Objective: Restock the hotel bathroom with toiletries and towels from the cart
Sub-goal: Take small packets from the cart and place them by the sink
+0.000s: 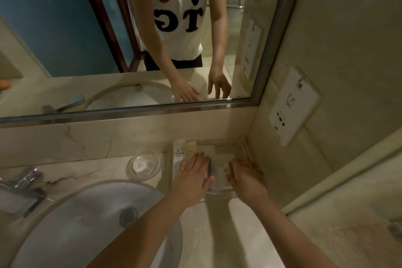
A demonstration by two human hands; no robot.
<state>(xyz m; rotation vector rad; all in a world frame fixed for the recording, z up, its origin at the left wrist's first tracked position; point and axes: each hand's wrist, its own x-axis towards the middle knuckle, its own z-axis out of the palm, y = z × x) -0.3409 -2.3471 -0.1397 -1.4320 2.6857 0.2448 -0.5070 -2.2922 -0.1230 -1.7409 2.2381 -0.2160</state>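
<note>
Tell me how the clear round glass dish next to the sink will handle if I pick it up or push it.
The clear round glass dish looks rigid and probably breakable, so set it down gently. It sits flat and low on the polished marble counter, so it would likely slide rather than tip. Its smooth walls may be slippery.

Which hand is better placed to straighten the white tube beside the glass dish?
Probably the left hand. It lies flat right beside the white tube, while the right hand is farther off, with the left hand between them.
</note>
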